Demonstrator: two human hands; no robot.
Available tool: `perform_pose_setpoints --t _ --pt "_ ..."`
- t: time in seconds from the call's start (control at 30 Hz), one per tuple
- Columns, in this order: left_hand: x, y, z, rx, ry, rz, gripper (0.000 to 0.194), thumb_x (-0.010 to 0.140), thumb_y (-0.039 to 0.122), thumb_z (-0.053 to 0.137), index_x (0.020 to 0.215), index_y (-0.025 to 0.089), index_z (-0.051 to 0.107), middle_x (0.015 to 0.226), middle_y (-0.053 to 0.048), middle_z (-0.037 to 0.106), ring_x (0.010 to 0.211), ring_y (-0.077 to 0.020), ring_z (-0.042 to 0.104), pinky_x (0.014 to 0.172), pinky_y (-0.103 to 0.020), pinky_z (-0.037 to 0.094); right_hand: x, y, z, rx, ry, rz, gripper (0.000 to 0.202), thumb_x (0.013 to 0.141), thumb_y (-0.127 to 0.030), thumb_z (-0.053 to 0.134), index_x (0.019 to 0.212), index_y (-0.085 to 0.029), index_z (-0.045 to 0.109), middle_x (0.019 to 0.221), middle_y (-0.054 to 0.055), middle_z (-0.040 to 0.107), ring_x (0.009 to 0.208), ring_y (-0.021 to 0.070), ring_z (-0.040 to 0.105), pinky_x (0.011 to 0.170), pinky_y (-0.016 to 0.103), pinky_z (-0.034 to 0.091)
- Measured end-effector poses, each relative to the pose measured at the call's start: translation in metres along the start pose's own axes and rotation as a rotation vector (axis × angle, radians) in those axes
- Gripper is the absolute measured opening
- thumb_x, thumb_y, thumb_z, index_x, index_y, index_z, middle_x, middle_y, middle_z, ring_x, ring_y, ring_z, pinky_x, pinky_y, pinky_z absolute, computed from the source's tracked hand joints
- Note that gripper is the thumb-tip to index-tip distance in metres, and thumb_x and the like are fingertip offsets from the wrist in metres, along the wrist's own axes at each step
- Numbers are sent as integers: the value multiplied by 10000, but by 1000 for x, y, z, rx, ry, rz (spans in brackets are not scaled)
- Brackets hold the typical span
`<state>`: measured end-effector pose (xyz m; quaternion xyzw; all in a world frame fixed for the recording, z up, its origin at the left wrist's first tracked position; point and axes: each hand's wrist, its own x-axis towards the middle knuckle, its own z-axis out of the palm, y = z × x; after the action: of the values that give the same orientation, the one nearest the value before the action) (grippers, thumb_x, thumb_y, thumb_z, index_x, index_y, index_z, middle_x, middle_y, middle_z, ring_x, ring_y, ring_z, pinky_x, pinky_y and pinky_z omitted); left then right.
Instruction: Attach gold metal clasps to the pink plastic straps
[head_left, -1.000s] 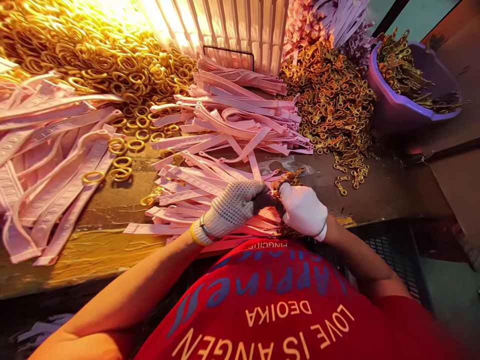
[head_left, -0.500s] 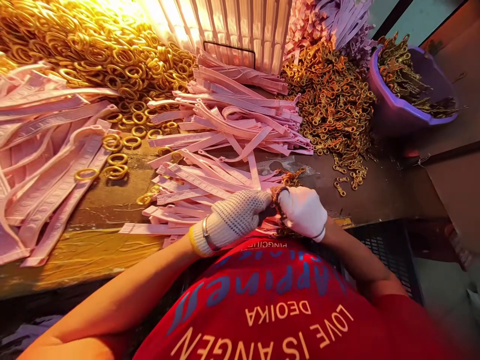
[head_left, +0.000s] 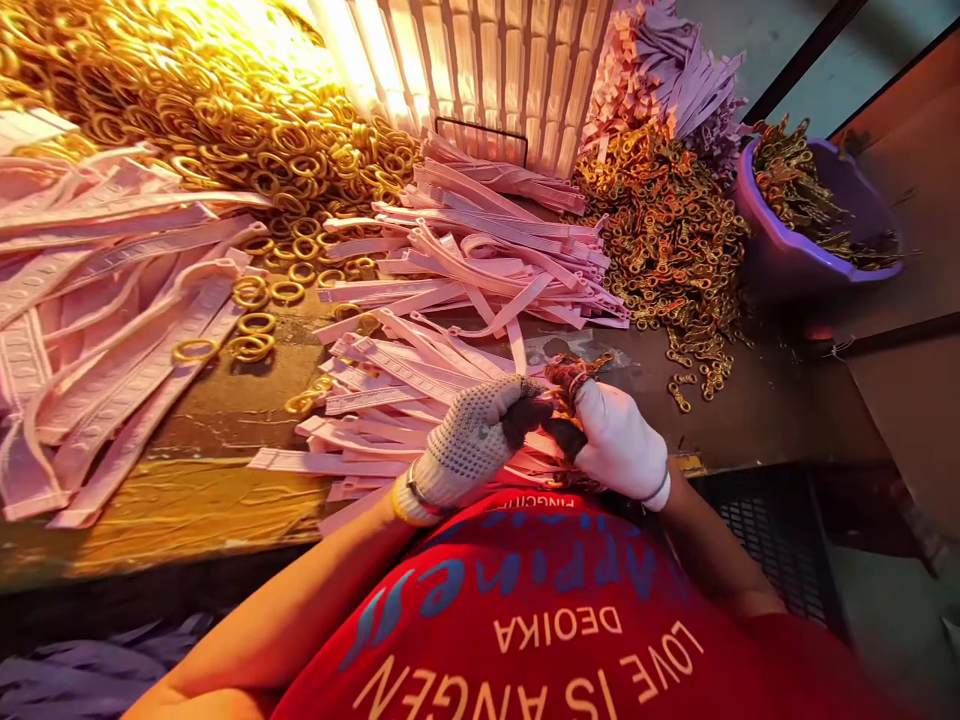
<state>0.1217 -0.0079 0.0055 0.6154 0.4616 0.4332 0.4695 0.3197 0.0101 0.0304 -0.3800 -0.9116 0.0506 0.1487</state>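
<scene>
My left hand (head_left: 476, 432), in a grey dotted glove with dark fingertips, is closed in a pinch close to my right hand. My right hand (head_left: 621, 438) wears a white glove with dark, worn-looking fingertips, and its fingers are closed too. A small brass glint shows between the fingertips, but what each hand holds is too small and covered to make out. Both hands are above the near end of a pile of pink straps (head_left: 405, 385). Just past my right fingers lie a few brass clasps (head_left: 598, 363).
Brass rings (head_left: 296, 150) are heaped at the back left, beside wide pink straps (head_left: 142, 330). A heap of brass clasps (head_left: 671, 240) lies right of centre, near a purple bucket (head_left: 799, 240) of metal pieces. A ribbed, lit panel (head_left: 495, 75) stands behind the straps.
My hands have drawn slightly apart at the fingertips, and my right hand has turned and come a little lower. The view has shifted slightly.
</scene>
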Motion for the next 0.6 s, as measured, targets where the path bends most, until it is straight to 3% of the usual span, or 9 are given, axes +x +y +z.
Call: perform_pose_setpoints --t 0.1,0.27,0.47,0.6 --pt "-2 8 0 123 11 49 220 990 334 544 941 184 698 810 -29 725 687 -155 605 651 -265 477 1 -1 -2 -200 6 37 442 824 -112 523 1263 -88 578 808 77 688 717 246 616 657 342 492" --pt "-7 14 6 225 60 73 276 1017 354 523 878 171 676 733 -15 690 641 -144 584 618 -253 437 -1 -9 -1 -441 140 -57 178 909 -102 455 964 -162 613 700 53 627 612 211 540 567 328 365" --pt "-8 5 7 379 54 193 231 996 271 541 843 158 673 708 -16 675 613 -138 580 592 -251 390 -2 -7 4 -434 -62 -43 75 917 -191 498 881 -182 563 629 33 585 550 193 499 542 322 289" --pt "0 3 5 399 -8 233 258 995 251 516 813 147 666 704 -32 682 607 -142 590 576 -244 410 -2 1 7 -401 -101 -104 113 940 -199 471 851 -195 540 594 17 558 506 178 457 527 320 254"
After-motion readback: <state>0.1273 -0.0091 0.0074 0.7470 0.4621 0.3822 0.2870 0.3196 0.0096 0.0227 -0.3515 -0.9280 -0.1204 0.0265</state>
